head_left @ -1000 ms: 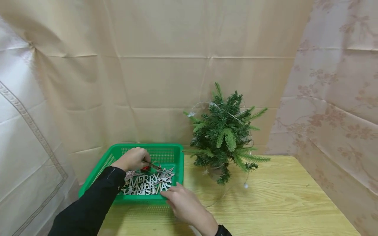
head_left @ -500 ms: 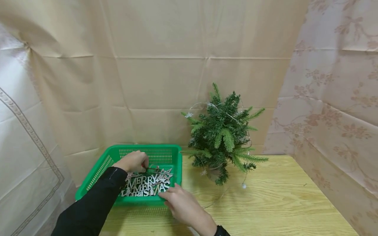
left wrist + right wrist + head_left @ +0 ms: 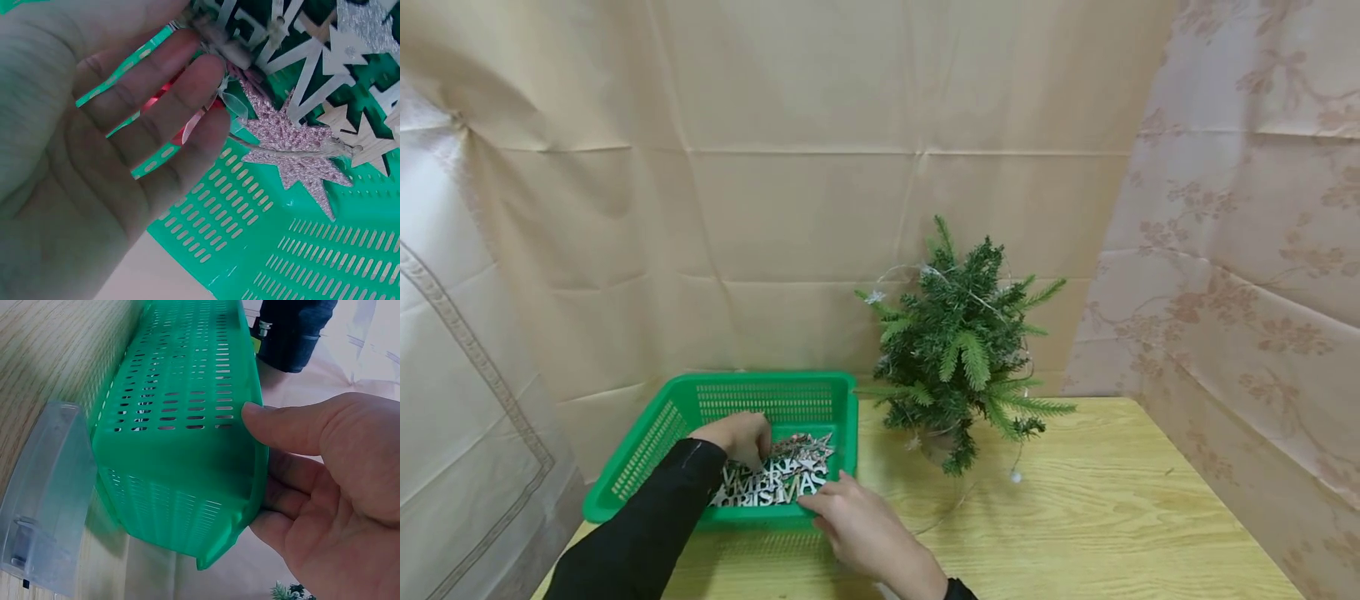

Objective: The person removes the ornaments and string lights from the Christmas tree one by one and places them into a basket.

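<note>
Wood-grain table [image 3: 1112, 492] before beige cloth [image 3: 797, 208], floral cloth [image 3: 1247, 275] at right. A basket [image 3: 767, 402] of ornaments [image 3: 775, 485] stands left of the tree [image 3: 966, 342]. Right hand [image 3: 868, 529]: fingers gripping the basket's rim. Left hand [image 3: 741, 437]: among ornaments, grasp not discernible.

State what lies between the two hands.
In the head view, letter ornaments in the green basket lie between the left hand and the right hand.

I have two bare hands here: my left hand [image 3: 743, 437], fingers slightly bent, inside the green basket [image 3: 767, 377], its black-sleeved forearm [image 3: 643, 521] across the near-left rim; my right hand [image 3: 867, 530], thumb and fingers pinching the near-right rim.
</note>
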`<state>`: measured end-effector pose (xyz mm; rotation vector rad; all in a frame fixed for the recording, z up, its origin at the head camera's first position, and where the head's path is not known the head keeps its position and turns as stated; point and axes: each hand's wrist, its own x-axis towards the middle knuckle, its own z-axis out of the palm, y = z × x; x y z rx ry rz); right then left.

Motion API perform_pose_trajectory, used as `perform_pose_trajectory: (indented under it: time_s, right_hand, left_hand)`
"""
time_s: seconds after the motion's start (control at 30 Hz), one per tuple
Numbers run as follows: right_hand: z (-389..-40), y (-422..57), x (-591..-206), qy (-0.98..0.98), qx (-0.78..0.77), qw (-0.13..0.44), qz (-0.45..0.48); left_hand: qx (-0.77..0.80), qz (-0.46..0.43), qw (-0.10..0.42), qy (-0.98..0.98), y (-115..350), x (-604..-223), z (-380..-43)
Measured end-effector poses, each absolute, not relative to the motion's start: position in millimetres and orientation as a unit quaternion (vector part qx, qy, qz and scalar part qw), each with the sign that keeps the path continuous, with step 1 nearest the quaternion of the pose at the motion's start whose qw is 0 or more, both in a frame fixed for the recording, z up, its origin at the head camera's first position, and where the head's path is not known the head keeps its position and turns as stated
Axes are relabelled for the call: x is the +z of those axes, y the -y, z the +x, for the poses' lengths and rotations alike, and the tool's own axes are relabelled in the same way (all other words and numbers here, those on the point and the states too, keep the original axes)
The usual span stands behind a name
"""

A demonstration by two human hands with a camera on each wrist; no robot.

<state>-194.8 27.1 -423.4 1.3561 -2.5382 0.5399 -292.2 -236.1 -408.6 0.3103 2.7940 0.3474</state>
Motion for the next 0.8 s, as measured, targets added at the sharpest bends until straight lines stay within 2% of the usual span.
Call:
perform_pose_trajectory:
  time_s: [0.6, 0.8]
  right_hand:
    - [-193, -27, -425, 0.864, 0.190, 0.091, 0.457]
    - [-196, -27, -425, 0.863, 0.189, 0.092, 0.459]
  left_hand:
    - [0.145, 0.097, 0.154, -0.973, 238, -419, -289]
    - [0.127, 0.121, 0.158, -0.972, 233, -407, -293]
